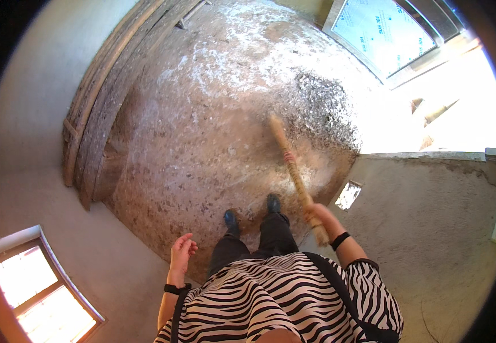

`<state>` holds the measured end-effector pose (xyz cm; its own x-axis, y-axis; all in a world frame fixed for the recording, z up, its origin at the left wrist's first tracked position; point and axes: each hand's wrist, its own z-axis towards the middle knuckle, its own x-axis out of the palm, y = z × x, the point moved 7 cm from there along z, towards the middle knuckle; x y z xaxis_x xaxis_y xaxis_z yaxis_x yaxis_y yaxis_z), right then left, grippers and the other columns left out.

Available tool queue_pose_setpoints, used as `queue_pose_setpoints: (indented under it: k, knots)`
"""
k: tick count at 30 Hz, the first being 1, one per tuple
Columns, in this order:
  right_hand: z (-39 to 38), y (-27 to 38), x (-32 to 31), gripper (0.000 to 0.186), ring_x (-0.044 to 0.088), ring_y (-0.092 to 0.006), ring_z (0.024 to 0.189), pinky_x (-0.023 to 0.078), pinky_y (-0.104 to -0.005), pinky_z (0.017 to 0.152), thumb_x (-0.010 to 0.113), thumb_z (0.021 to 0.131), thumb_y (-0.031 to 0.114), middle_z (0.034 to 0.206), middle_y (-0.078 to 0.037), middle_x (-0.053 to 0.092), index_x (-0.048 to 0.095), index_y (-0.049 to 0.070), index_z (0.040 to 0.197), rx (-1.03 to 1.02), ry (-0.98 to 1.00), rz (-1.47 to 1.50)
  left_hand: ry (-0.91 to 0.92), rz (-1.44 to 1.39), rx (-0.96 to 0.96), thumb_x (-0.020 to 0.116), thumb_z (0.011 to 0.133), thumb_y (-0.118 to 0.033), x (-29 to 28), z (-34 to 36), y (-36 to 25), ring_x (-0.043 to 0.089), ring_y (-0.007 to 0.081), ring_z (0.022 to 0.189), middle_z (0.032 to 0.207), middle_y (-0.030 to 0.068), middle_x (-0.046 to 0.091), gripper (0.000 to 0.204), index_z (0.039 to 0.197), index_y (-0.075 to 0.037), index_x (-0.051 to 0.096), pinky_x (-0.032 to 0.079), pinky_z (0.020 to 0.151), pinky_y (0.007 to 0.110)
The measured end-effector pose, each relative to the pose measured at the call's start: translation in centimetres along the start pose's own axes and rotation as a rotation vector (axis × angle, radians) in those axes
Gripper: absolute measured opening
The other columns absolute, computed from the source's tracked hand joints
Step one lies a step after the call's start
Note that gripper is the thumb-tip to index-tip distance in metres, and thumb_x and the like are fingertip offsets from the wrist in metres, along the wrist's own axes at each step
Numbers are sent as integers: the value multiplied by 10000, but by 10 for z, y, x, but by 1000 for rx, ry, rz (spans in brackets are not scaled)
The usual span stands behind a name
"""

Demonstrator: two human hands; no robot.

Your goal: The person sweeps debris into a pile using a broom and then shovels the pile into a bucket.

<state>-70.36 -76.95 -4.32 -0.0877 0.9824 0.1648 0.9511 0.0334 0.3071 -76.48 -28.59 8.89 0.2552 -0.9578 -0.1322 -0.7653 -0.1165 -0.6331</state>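
Note:
My right hand (316, 214) is closed around the handle of a straw broom (294, 171), near its top end. The broom slants away from me, up and to the left, with a binding partway along it. Its far end is smeared by motion and blends into the dusty floor (185, 154). Just beyond and to the right of that end lies a heap of dark and pale debris (325, 108). Off to my left side, my left hand (184, 249) hangs in the air with fingers loosely bent and nothing in it.
Long wooden boards and poles (105, 97) lie along the left wall. At the far right, a framed panel with blue film (382, 34) stands beside a bright doorway (430, 108). A low plastered wall (425, 211) rises on my right; a window (45, 286) is at lower left.

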Motion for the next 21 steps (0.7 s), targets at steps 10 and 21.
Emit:
queue_pose_setpoints:
  k: [10, 21]
  knots:
    - [-8, 28, 92, 191, 531, -112, 597, 454, -186, 537, 553, 857, 129, 702, -42, 533, 476, -38, 909, 412, 678, 930, -254, -95, -278, 480, 918, -143, -61, -35, 89, 562, 141, 658, 795, 69, 589, 269, 1148, -11, 526, 444, 536, 254]
    - [-32, 22, -161, 192, 527, -144, 497, 440, -240, 430, 593, 803, 132, 698, -85, 553, 511, -34, 853, -7, -32, 609, -136, 44, -181, 489, 914, -147, -12, -24, 50, 556, 130, 626, 764, 54, 587, 266, 1146, -19, 520, 437, 528, 243]
